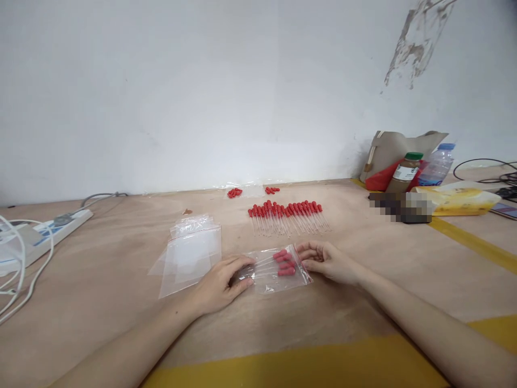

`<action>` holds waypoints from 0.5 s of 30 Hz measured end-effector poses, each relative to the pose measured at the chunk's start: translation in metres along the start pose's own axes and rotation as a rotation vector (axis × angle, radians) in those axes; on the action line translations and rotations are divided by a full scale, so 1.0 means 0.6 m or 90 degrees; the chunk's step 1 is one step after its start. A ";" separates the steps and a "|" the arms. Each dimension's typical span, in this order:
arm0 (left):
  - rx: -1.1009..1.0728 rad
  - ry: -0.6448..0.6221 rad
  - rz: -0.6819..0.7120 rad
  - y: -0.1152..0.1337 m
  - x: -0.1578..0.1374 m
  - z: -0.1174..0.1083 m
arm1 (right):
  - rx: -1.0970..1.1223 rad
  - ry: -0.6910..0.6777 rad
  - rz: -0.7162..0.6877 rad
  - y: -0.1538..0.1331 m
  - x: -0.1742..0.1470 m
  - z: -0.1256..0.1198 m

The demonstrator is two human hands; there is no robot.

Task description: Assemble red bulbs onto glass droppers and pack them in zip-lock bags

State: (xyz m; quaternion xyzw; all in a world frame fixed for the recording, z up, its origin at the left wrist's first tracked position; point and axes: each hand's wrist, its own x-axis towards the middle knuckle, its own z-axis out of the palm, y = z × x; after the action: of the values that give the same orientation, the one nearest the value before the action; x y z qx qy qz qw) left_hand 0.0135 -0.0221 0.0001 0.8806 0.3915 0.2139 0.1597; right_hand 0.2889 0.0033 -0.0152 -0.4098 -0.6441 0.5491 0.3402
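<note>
A clear zip-lock bag (264, 281) lies in front of me with several droppers (286, 264) inside, their red rubber bulbs toward the bag's red-striped zip edge on the right. My left hand (226, 281) has its thumb and fingers round the bag's left end. At the zip edge, the curled fingers of my right hand (323, 261) grip the bag; part of their contact is hidden. Just beyond, a row of loose droppers (288, 211) lies with red bulbs pointing away from me. To the left is a stack of flat zip-lock bags (189, 258).
Two filled bags with red bulbs (235, 192) lie near the wall. A white power strip (44, 237) with cables is at far left. On the right stand a green-capped bottle (404, 172), a water bottle (438, 164), a beige bag (404, 143) and a yellow tissue pack (460, 200).
</note>
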 end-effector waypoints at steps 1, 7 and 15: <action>-0.001 0.000 0.003 0.000 0.000 0.000 | 0.023 -0.006 0.012 -0.001 -0.001 -0.001; -0.006 0.009 0.010 0.000 0.001 0.001 | 0.048 0.076 0.088 -0.008 0.000 0.005; -0.011 0.004 0.019 0.000 0.001 0.001 | -0.009 0.052 0.115 -0.007 0.004 -0.005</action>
State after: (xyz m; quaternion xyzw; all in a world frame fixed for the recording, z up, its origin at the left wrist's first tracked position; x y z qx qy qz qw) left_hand 0.0142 -0.0218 -0.0001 0.8843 0.3769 0.2224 0.1627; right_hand 0.2897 0.0062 -0.0104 -0.4906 -0.5938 0.5561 0.3122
